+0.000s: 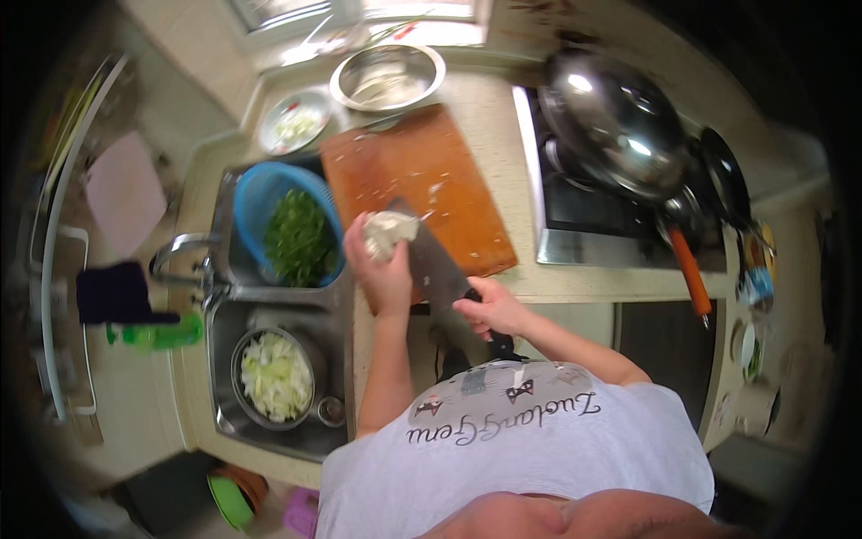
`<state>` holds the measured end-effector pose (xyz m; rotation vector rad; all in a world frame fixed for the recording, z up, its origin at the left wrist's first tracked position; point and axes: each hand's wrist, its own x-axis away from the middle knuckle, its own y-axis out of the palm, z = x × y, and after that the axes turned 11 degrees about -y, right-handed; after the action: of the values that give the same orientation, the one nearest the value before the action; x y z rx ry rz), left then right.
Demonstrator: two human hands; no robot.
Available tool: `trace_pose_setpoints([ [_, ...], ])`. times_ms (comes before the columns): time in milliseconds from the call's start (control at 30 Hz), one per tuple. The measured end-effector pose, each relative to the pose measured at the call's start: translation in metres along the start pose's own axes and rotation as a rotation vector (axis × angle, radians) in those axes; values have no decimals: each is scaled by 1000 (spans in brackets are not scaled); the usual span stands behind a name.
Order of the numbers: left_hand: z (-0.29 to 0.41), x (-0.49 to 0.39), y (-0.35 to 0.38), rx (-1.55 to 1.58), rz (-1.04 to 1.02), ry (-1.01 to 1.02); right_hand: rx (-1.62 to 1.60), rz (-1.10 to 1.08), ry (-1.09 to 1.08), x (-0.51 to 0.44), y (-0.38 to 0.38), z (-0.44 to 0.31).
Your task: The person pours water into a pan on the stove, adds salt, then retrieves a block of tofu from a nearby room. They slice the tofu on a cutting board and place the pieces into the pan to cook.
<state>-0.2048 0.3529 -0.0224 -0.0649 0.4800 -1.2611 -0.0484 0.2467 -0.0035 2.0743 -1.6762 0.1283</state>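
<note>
My left hand [384, 279] holds a clump of pale, whitish food [389, 234] above the left side of a wooden cutting board [431, 175]; what food it is I cannot tell. In my right hand [495, 308] is the black handle of a cleaver [441, 266]. Its broad blade slants up and left, with the far end beside the clump. Small white scraps are scattered over the board. Behind the board stands a steel bowl [431, 71] with pale contents. A plate [273, 138] of chopped whitish-green pieces sits left of that bowl.
Left of the board, a double sink [225, 404] holds a blue basket [249, 195] of leafy greens and a metal pot [313, 364] of cut pale vegetables. A faucet [178, 246] reaches over it. To the right, a lidded wok [613, 121] sits on the stove [572, 252], its orange handle [688, 273] jutting past the counter edge.
</note>
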Motion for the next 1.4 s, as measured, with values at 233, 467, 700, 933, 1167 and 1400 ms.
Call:
trace_pose_setpoints([
  [233, 96, 32, 4, 243, -34, 125, 76, -50, -215, 77, -24, -41],
  [467, 240, 125, 57, 400, -212, 306, 185, 97, -409, 247, -81, -79],
  [700, 370, 238, 189, 380, -545, 550, 13, 506, -477, 428, -156, -80],
  [933, 444, 319, 375, 250, -837, 455, -147, 808, -572, 490, -288, -96],
  [1167, 444, 313, 558, 45, -993, 141, -463, 716, -436, 459, -434, -123],
  [1400, 413, 291, 675, -380, -1014, 139, -762, 591, -346, 447, -514, -150],
])
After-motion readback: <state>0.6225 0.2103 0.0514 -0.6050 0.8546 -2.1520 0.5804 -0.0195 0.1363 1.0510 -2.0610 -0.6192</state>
